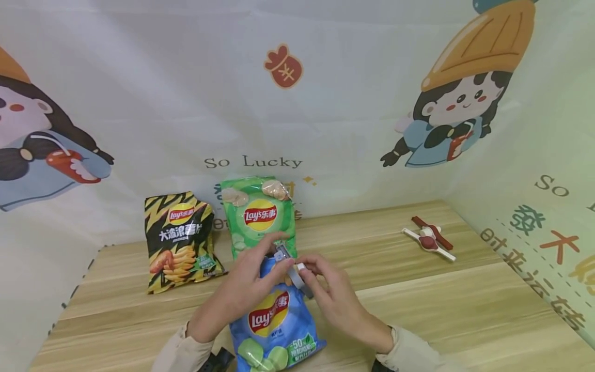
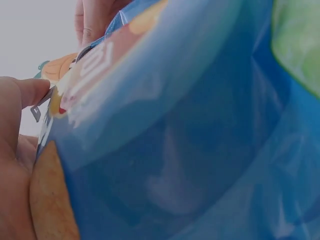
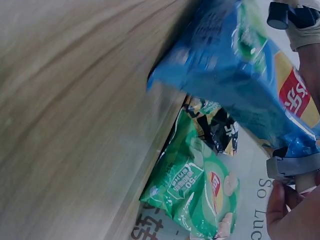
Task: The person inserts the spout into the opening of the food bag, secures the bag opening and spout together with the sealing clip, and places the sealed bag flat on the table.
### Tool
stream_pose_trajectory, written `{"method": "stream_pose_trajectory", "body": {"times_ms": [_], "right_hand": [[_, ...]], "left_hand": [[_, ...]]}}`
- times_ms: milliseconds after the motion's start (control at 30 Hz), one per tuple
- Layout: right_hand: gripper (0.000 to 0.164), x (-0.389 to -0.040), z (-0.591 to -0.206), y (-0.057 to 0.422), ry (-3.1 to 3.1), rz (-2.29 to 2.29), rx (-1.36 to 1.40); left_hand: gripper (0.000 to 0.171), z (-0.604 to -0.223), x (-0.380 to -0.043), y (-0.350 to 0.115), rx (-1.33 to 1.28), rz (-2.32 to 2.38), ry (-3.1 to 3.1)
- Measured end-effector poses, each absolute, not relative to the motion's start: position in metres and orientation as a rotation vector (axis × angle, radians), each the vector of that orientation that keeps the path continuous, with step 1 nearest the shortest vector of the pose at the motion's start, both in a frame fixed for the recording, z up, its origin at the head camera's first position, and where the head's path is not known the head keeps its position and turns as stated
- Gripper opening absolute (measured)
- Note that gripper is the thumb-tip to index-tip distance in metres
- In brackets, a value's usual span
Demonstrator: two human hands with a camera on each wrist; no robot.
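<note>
A blue bag of Lay's potato chips (image 1: 279, 338) stands in front of the person, its top edge up between the hands. Across that top runs a grey bag clip (image 1: 296, 279) with a white part on its side. My left hand (image 1: 251, 276) pinches the clip's far end with thumb and fingers, beside the bag top. At the near end my right hand (image 1: 337, 299) grips the clip by its white part. The right wrist view shows the clip (image 3: 292, 167) at the bunched blue bag top, with the right fingers (image 3: 280, 205) against it.
Behind the blue bag, a green chip bag (image 1: 260, 240) leans near the printed backdrop (image 1: 344, 139). A black and yellow chip bag (image 1: 178, 232) stands to its left. Two clips, one white (image 1: 443, 252) and one red (image 1: 420, 223), lie crossed at the right on the wooden table (image 1: 418, 310).
</note>
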State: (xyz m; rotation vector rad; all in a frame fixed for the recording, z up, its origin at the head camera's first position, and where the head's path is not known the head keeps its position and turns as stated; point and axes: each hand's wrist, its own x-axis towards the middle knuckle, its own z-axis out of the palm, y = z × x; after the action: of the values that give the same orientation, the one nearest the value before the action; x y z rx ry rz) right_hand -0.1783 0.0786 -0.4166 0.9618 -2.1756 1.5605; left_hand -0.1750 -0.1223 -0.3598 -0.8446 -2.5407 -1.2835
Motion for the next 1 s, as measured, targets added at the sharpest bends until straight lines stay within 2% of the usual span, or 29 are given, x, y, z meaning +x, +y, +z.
{"method": "stream_pose_trajectory", "body": {"times_ms": [100,267,567,1000], "right_hand": [[0.021,-0.179,-0.418,0.078,-2.134,1.48,0.956],[0.021,-0.177,-0.415,0.078,-2.106,1.585,0.928],[0.019,-0.168,-0.401,0.078,-2.238,1.843,0.702],[0.02,-0.164,-0.4,0.078,-2.227,1.895,0.643]], "left_hand": [[0.037,-0.361,-0.176,-0.123,-0.88,-1.214,-2.514],[0.025,-0.36,-0.176,-0.123,-0.909,-1.121,-2.499],[0.026,-0.361,-0.176,-0.123,-0.991,-1.058,-2.47],[0.022,-0.361,-0.175,-0.125,-1.077,-1.046,-2.449]]}}
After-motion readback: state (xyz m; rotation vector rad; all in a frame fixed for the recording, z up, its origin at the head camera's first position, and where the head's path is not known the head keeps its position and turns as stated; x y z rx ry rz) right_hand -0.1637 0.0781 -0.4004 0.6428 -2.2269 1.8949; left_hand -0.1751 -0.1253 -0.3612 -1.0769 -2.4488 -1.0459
